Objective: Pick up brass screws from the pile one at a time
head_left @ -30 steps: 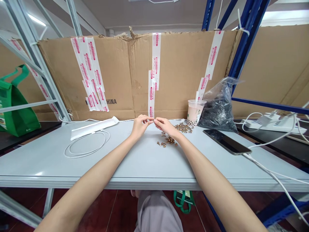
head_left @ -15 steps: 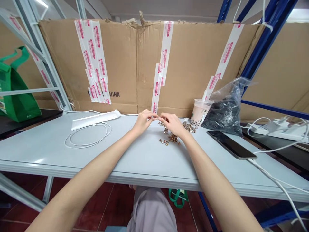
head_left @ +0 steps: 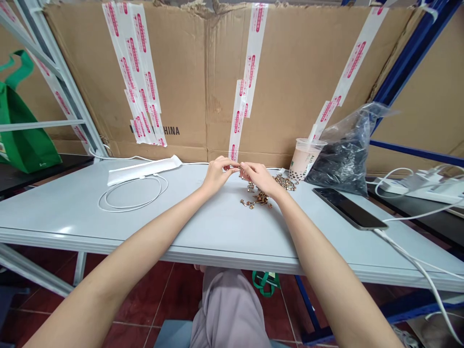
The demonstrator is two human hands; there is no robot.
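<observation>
My left hand (head_left: pixel 217 174) and my right hand (head_left: pixel 258 177) meet fingertip to fingertip above the far middle of the grey table (head_left: pixel 188 227). Both pinch a small metal piece between them; it is too small to name surely. Just under my right hand lies a small cluster of brass-coloured screws (head_left: pixel 258 199). A bigger heap of the same screws (head_left: pixel 284 181) lies further back, beside a plastic drink cup (head_left: pixel 303 158).
A dark plastic bag (head_left: pixel 340 154) stands right of the cup. A phone (head_left: pixel 350 214) with a white cable lies at the right. A coiled white cable (head_left: pixel 130 194) and a white packet (head_left: pixel 144 169) lie at the left. Taped cardboard (head_left: pixel 203 82) walls the back.
The camera has tilted down, so the table and cardboard sit higher in view. My hands stay pinched together over the screws, shifted only slightly.
</observation>
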